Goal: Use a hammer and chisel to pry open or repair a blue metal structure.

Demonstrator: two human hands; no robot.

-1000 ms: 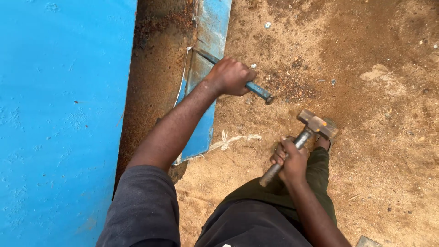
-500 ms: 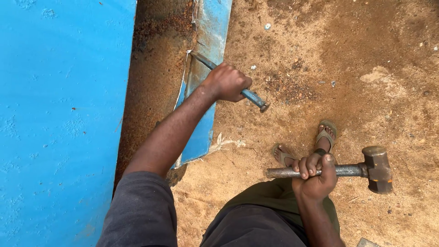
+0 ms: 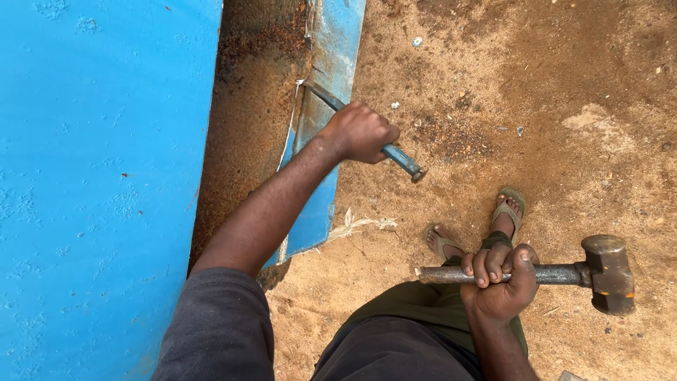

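Note:
My left hand (image 3: 360, 132) grips a blue-grey metal chisel (image 3: 402, 159) by its shaft. The chisel's tip rests against a bent strip of blue sheet metal (image 3: 337, 49), beside a rusty brown surface (image 3: 247, 120). Its struck end points toward the lower right. My right hand (image 3: 499, 279) holds a sledge hammer by its metal handle. The hammer's heavy rusted head (image 3: 608, 274) is drawn back to the right, well away from the chisel.
A large blue painted panel (image 3: 92, 183) fills the left side. The ground is sandy dirt (image 3: 564, 106) with small stones and debris. My feet in sandals (image 3: 508, 212) stand below the chisel. A frayed white fibre (image 3: 363, 224) lies by the strip's lower end.
The hammer swung away from the chisel, out to the right and lower, its head now horizontal at the right. My left hand kept the chisel on the metal strip.

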